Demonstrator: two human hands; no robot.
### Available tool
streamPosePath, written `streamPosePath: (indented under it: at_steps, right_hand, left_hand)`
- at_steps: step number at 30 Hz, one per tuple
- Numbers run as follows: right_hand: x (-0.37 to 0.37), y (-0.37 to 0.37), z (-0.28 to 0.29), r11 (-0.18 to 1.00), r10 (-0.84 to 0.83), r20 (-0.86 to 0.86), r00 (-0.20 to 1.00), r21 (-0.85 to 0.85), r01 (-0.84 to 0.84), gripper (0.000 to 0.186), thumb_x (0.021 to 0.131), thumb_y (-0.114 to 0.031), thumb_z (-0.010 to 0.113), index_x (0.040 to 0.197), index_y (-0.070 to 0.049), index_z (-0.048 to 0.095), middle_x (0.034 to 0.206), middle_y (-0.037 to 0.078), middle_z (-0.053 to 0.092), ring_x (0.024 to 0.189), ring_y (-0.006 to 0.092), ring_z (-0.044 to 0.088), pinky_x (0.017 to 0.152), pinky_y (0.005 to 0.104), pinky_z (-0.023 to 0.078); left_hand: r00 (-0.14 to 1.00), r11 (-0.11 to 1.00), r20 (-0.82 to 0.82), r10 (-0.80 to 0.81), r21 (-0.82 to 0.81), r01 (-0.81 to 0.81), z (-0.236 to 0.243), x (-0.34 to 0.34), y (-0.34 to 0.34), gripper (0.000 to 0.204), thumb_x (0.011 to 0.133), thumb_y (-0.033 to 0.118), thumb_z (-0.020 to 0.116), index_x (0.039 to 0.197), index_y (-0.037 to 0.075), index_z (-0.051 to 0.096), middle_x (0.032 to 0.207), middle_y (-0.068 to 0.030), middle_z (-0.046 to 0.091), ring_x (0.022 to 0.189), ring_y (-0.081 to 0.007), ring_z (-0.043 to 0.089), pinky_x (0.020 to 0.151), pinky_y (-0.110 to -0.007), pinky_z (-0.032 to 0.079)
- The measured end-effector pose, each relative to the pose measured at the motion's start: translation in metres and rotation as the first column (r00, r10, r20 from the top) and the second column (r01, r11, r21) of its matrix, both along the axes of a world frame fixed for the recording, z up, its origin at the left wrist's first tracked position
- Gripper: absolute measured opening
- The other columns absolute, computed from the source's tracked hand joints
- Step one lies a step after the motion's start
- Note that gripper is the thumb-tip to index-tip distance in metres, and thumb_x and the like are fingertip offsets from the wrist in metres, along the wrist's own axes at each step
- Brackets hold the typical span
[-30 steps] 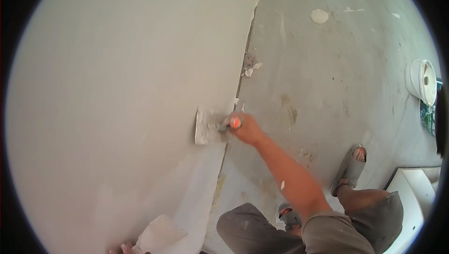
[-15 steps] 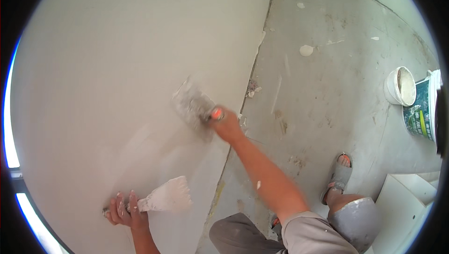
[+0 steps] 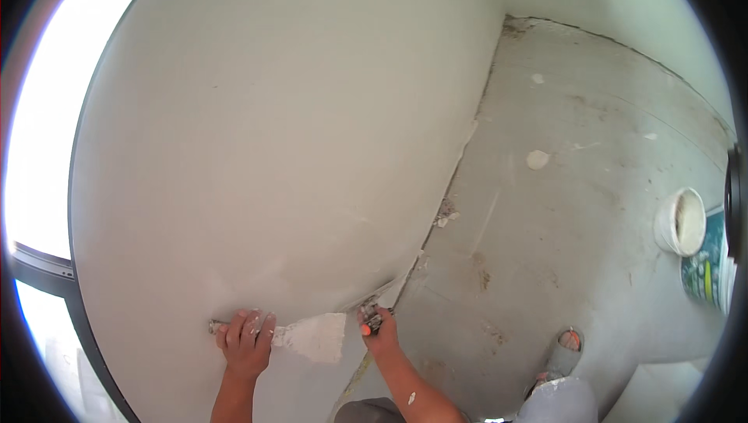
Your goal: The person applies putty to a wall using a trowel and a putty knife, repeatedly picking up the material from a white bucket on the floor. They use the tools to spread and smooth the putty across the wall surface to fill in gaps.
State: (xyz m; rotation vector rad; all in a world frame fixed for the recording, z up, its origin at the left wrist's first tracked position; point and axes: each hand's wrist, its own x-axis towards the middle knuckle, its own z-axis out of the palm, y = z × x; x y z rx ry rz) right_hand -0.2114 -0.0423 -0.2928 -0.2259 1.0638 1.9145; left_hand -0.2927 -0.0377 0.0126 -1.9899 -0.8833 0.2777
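Observation:
My left hand (image 3: 249, 343) is closed round the handle of a wide putty knife (image 3: 318, 337), whose pale, coated blade points right across the lower wall. Just right of that blade, my right hand (image 3: 379, 331) grips a plastering trowel (image 3: 374, 297) by its dark handle with an orange end. The trowel's blade shows nearly edge-on, close to the foot of the smooth off-white wall (image 3: 273, 135). Whether the blade touches the wall I cannot tell. White smears mark the fingers of my left hand.
Grey concrete floor (image 3: 538, 228) with white splashes runs along the wall's foot. At right, a white bucket (image 3: 679, 222) stands by a larger green-and-white bucket (image 3: 705, 267). A bright window (image 3: 54, 127) lies left; my sandalled foot (image 3: 567, 349) and a white box-like unit (image 3: 658, 392) are lower right.
My right hand has drawn the trowel down toward the putty knife and turned its blade from face-on to edge-on. My left hand has shifted right. The view has tilted, showing more window.

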Motion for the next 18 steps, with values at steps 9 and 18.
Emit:
streamPosePath:
  at_steps: [9,18]
  right_hand:
    - [0.129,0.201,0.068,0.987,-0.152,0.207,0.966,-0.014,0.158,0.015,0.085,-0.012,0.053,0.096,-0.003,0.046,0.092,0.013,0.056,0.080,0.0288,0.060,0.063,0.0379,0.055]
    - [0.277,0.406,0.184,0.821,-0.452,0.329,0.829,0.518,0.242,0.029,0.087,-0.012,0.050,0.109,0.006,0.043,0.101,0.018,0.053,0.079,0.0302,0.061,0.053,0.0344,0.056]
  left_hand:
    - [0.997,0.998,-0.072,0.026,0.060,-0.022,0.000,0.004,0.002,0.009,0.082,0.020,0.058,0.078,0.020,0.065,0.094,-0.0012,0.060,0.105,-0.0224,0.048,0.102,-0.043,0.018]
    - [0.996,0.998,-0.071,0.050,-0.024,-0.052,0.003,0.014,0.002,0.006,0.081,0.020,0.060,0.080,0.021,0.065,0.092,0.0023,0.060,0.107,-0.0201,0.047,0.102,-0.040,0.018]
